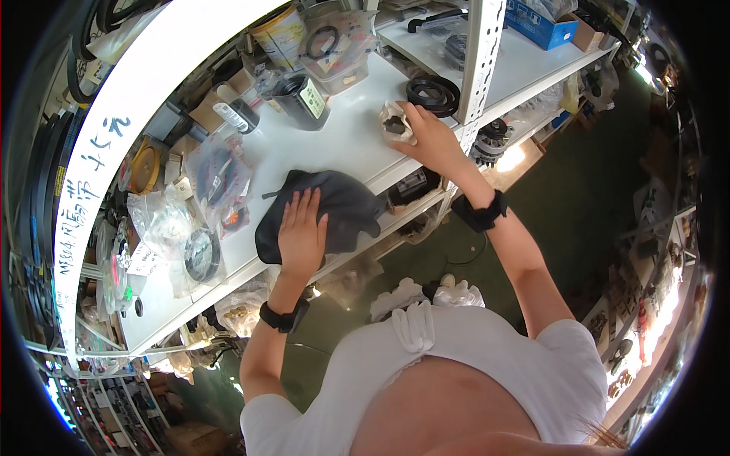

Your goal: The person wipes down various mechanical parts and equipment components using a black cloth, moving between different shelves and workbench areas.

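Observation:
A dark grey cloth [346, 209] lies crumpled on the white shelf, partly over its front edge. My left hand [301, 235] rests flat on the cloth's left part, fingers stretched out. Farther right, my right hand [433, 137] grips a small whitish packet [397, 125], whose open end shows something dark inside. What the dark thing is cannot be made out. Just behind the packet, several black rubber rings [433, 95] lie stacked beside the white perforated post.
A black container [302, 102], a dark bottle [237, 112] and a clear plastic tub [338, 68] stand along the back of the shelf [357, 156]. Plastic bags [217, 175] and a roll of clear tape [201, 254] lie left. The post [480, 61] rises at right.

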`<action>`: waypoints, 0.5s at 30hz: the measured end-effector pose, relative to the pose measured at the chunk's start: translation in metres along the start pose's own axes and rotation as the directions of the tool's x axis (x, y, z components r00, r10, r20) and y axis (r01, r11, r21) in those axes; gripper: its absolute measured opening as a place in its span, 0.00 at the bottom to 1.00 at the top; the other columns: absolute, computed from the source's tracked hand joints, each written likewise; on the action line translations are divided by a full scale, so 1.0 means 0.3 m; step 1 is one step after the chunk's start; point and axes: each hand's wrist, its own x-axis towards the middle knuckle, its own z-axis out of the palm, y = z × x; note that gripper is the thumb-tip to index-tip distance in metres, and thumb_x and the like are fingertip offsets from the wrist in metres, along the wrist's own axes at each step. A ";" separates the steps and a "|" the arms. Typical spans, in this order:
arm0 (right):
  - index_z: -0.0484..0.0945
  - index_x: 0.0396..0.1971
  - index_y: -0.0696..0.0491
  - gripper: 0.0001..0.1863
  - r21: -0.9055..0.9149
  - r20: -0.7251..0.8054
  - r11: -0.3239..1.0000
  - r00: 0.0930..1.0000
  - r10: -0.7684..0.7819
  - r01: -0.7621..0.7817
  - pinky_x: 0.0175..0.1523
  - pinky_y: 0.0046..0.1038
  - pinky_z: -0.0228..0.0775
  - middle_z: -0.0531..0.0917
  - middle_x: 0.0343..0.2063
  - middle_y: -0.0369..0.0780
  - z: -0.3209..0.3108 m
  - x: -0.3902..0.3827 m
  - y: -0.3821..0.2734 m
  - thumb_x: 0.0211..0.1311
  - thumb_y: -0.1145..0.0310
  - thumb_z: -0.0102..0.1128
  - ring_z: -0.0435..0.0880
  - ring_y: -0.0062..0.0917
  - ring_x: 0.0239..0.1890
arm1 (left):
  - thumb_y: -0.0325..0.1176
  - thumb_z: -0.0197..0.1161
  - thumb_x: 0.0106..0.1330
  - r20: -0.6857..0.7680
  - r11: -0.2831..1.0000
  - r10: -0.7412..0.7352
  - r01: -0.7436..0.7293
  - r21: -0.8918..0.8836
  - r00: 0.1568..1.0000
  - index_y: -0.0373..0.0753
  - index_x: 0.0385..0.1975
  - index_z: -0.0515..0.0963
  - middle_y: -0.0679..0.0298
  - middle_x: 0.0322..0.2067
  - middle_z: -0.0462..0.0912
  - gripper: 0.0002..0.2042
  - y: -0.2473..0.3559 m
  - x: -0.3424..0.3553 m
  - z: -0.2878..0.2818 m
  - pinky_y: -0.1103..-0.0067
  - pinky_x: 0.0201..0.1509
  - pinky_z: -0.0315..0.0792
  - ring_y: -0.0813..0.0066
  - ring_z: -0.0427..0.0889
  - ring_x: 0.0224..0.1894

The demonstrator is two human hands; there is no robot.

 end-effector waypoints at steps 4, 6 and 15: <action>0.59 0.51 0.55 0.33 -0.246 0.023 0.966 0.996 -0.081 0.084 0.41 0.37 0.68 0.73 0.38 0.48 0.048 0.149 0.028 0.48 0.56 0.60 0.75 0.43 0.37 | 0.37 0.46 0.63 -0.075 0.993 -0.115 0.114 -0.013 0.991 0.37 0.53 0.65 0.54 0.52 0.68 0.19 -0.033 -0.035 0.007 0.68 0.61 0.55 0.57 0.64 0.56; 0.57 0.51 0.55 0.33 -0.282 0.193 0.958 0.976 0.101 -0.043 0.43 0.37 0.69 0.73 0.40 0.51 0.065 0.235 0.002 0.49 0.54 0.58 0.75 0.43 0.41 | 0.37 0.45 0.63 -0.090 0.992 -0.123 0.121 -0.026 0.988 0.37 0.52 0.66 0.54 0.52 0.68 0.19 -0.040 -0.037 0.004 0.68 0.61 0.55 0.57 0.63 0.57; 0.52 0.57 0.49 0.40 -0.621 0.114 0.777 0.969 0.220 -0.103 0.53 0.36 0.61 0.68 0.48 0.45 0.156 0.390 0.009 0.49 0.42 0.53 0.68 0.40 0.50 | 0.38 0.41 0.66 -0.034 0.992 -0.109 0.106 -0.065 0.993 0.39 0.55 0.63 0.55 0.55 0.65 0.19 -0.045 -0.016 -0.001 0.69 0.63 0.51 0.58 0.59 0.59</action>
